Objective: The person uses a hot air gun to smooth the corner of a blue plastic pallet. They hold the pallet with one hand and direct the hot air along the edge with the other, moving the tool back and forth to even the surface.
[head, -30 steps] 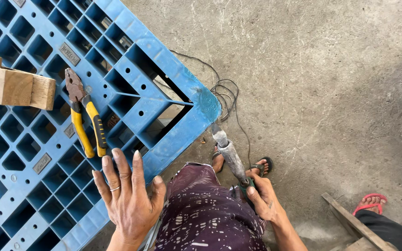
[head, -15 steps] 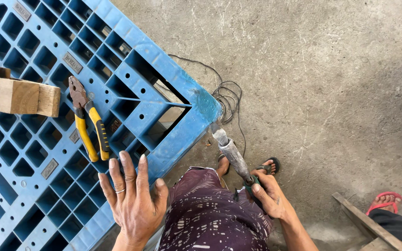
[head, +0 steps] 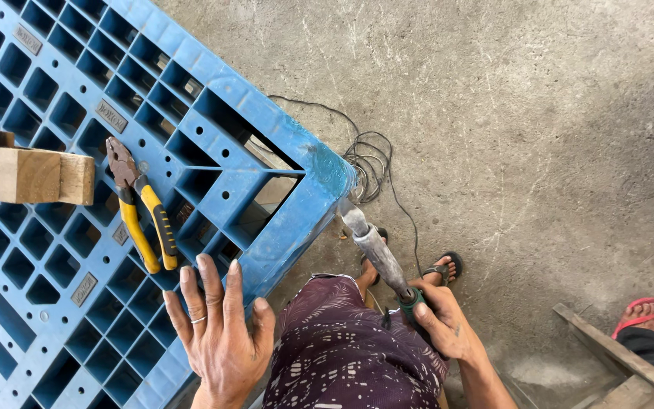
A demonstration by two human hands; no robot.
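On pallet — left hand flat, fingers splayed

Left hand is laid flat, palm down, fingers spread and extended forward, thumb angled out to the right; a ring is worn on one finger. Left wrist is cut off at the bottom edge. Right hand is closed in a fist grip, thumb wrapped over the top, knuckles turned outward. Right forearm is extended down and to the right, out of view.
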